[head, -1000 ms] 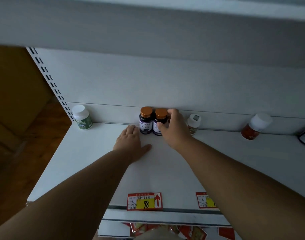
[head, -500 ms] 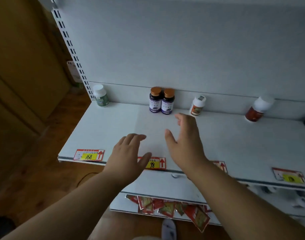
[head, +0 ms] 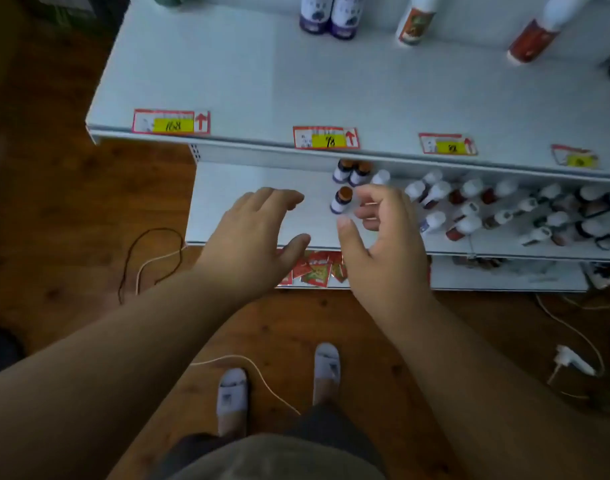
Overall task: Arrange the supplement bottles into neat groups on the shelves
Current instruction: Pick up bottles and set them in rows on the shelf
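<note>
Both hands hang over the lower shelf [head: 248,216] and hold nothing. I see my left hand [head: 258,237] at about 9 o'clock from the single brown-capped bottle [head: 341,201], palm down, fingers relaxed and a little spread, the thumb out toward 3 o'clock. My right hand [head: 379,233] is at 4 o'clock from that bottle, near it but not touching as far as I can tell; its fingers are loosely curved, with open space between thumb and fingers.

That bottle stands upright, its long axis vertical and the cap up; in this view the cap leans toward 1 o'clock. At 12 o'clock from it stand two more brown-capped bottles [head: 350,172] side by side, partly under the edge of the upper shelf [head: 227,81]. From 3 o'clock onward a loose crowd of white-capped bottles [head: 470,209] fills the lower shelf, blurred.

On the upper shelf, at the back, two dark purple bottles [head: 328,15] touch each other, with a red-labelled white bottle [head: 414,26] beside them.
</note>
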The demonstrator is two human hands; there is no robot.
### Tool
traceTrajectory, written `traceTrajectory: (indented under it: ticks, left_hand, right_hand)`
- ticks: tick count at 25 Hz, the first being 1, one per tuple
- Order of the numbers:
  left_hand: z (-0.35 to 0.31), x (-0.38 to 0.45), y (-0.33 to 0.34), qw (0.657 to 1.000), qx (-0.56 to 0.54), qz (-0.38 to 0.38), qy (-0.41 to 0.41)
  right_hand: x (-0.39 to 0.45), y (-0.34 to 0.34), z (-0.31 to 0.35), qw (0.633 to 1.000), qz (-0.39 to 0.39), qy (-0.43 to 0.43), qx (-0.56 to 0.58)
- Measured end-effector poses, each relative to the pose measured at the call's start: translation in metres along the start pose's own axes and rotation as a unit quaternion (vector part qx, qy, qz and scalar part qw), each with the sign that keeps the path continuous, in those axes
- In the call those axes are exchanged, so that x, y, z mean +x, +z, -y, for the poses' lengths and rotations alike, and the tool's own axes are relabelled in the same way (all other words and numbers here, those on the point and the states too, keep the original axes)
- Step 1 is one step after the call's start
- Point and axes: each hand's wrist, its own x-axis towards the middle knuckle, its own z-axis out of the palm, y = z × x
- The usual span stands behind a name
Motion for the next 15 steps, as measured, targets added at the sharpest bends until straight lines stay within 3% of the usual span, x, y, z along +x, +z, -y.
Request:
traceTrajectory:
  ticks: [7,11,15]
  left_hand:
    - [0.021,0.035,0.129,0.996,-0.055,0.033,-0.058]
    - [0.045,0.078,0.222,0.977,-0.158,0.02,-0.14]
    - [0.07,0.106,0.282,0.971,-0.174,0.017,-0.166]
  right_hand:
    - [0.001,0.066,-0.133,0.991,0.028,0.124,0.028]
    - [0.022,0.113,-0.235,0.977,0.053,0.205,0.012]
    - [0.062,0.161,-0.306,0.971,0.066,0.229,0.006]
